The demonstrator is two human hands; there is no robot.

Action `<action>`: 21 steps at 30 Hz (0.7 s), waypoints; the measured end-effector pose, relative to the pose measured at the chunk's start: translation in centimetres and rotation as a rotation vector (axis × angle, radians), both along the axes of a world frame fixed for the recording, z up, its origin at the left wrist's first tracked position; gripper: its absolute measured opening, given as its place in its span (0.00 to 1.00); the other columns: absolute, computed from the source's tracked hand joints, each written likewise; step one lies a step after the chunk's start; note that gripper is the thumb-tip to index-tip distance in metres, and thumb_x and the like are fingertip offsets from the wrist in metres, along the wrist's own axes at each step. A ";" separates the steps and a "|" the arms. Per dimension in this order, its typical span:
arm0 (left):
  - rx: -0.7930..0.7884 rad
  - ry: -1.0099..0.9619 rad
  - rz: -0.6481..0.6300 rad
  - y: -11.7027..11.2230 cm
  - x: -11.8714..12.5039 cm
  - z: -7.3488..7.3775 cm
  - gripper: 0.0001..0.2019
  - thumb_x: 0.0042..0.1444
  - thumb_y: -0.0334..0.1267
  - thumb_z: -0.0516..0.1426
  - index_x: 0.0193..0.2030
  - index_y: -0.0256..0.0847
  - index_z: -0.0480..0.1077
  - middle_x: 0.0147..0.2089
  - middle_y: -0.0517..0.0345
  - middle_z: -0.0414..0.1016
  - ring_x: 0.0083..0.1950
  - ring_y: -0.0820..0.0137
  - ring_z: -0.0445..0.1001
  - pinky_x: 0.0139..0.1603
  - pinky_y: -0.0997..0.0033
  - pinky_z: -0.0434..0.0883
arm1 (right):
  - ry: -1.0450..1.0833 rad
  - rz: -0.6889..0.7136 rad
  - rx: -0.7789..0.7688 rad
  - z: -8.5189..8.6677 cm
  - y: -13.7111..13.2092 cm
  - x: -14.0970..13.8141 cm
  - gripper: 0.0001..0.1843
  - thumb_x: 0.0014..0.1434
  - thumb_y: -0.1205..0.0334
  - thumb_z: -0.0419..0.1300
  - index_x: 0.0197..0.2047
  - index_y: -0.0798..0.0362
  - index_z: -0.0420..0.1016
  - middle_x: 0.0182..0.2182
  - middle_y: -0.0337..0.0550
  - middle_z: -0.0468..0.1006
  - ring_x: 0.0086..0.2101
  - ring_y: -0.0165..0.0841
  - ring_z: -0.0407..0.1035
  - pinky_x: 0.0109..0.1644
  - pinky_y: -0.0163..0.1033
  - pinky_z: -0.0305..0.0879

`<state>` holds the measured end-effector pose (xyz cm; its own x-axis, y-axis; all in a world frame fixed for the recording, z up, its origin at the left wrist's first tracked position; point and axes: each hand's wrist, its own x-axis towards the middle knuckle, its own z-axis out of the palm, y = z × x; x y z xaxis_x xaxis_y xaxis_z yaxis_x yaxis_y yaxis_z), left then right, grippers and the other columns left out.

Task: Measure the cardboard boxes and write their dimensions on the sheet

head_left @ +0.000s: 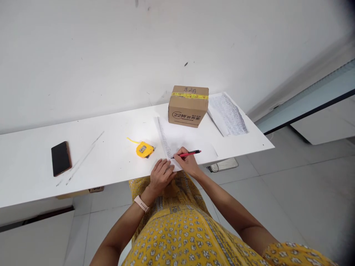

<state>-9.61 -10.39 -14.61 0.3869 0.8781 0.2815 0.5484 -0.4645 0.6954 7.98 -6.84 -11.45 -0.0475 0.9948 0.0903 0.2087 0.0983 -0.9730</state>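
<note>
My right hand grips a red pen with a black end, its tip down on a white sheet of paper. Handwriting runs along the left side of that sheet. Fingers stretched out, my left hand lies flat at the sheet's lower left corner, by the table's front edge. A yellow tape measure sits left of the paper, with a short piece of its tape sticking out. Behind the sheet, a brown cardboard box with yellow tape stands on the paper's far part.
A dark phone lies on the white table at the left. Right of the box is another sheet covered in writing. A wall rises behind the table. Below the front edge, a pale flat object shows near the floor.
</note>
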 end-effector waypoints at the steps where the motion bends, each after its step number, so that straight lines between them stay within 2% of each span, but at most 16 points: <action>1: 0.001 0.001 0.000 0.0 0.0 -0.1 0.09 0.63 0.43 0.60 0.44 0.46 0.79 0.55 0.43 0.80 0.63 0.48 0.73 0.69 0.35 0.62 | -0.010 0.005 0.012 0.0 0.0 0.1 0.14 0.60 0.53 0.60 0.27 0.47 0.63 0.22 0.34 0.64 0.25 0.33 0.60 0.29 0.39 0.59; 7: -0.066 -0.052 0.007 0.1 0.1 -0.4 0.09 0.64 0.45 0.59 0.45 0.49 0.79 0.55 0.47 0.80 0.64 0.50 0.73 0.70 0.35 0.59 | -0.015 0.047 -0.014 0.3 0.5 0.4 0.10 0.61 0.49 0.60 0.37 0.47 0.71 0.32 0.39 0.74 0.32 0.35 0.67 0.35 0.41 0.64; 9: -0.068 -0.068 0.012 0.1 0.1 -0.4 0.09 0.64 0.45 0.58 0.45 0.48 0.79 0.55 0.46 0.80 0.64 0.50 0.72 0.70 0.35 0.59 | 0.002 0.033 -0.027 0.1 0.6 0.2 0.12 0.60 0.49 0.61 0.35 0.47 0.69 0.29 0.38 0.72 0.31 0.35 0.66 0.34 0.41 0.63; 11: -0.027 -0.042 0.000 0.1 0.0 -0.5 0.09 0.63 0.44 0.59 0.46 0.47 0.79 0.56 0.45 0.80 0.64 0.49 0.73 0.70 0.36 0.60 | -0.010 0.024 -0.007 -0.2 0.4 0.0 0.13 0.61 0.50 0.60 0.31 0.47 0.64 0.24 0.35 0.66 0.27 0.33 0.62 0.31 0.39 0.60; 14: 0.099 0.030 -0.018 0.1 -0.1 -0.8 0.10 0.62 0.44 0.61 0.47 0.46 0.78 0.55 0.45 0.80 0.62 0.51 0.74 0.67 0.39 0.66 | -0.067 0.023 0.061 -0.6 -0.1 -0.4 0.14 0.62 0.53 0.57 0.28 0.47 0.58 0.21 0.33 0.60 0.25 0.32 0.58 0.31 0.38 0.57; 18: 0.414 0.116 0.021 0.1 -0.1 -1.2 0.08 0.65 0.40 0.59 0.47 0.42 0.77 0.50 0.47 0.83 0.57 0.56 0.79 0.61 0.47 0.74 | -0.140 -0.017 0.090 -0.7 -0.3 -0.6 0.13 0.60 0.54 0.55 0.27 0.47 0.57 0.21 0.33 0.61 0.25 0.31 0.59 0.31 0.38 0.58; 21: 0.598 0.163 0.044 0.1 0.1 -1.3 0.08 0.65 0.39 0.60 0.48 0.40 0.77 0.48 0.48 0.83 0.55 0.58 0.80 0.59 0.50 0.76 | -0.188 -0.025 0.089 -0.6 -0.2 -0.6 0.13 0.59 0.53 0.55 0.27 0.47 0.57 0.21 0.33 0.63 0.25 0.31 0.60 0.31 0.37 0.58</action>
<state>-9.53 -10.25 -15.90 0.4331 0.6030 0.6700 0.6534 -0.7221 0.2275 7.33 -7.01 -12.05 -0.0468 0.9844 0.1695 0.3890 0.1743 -0.9046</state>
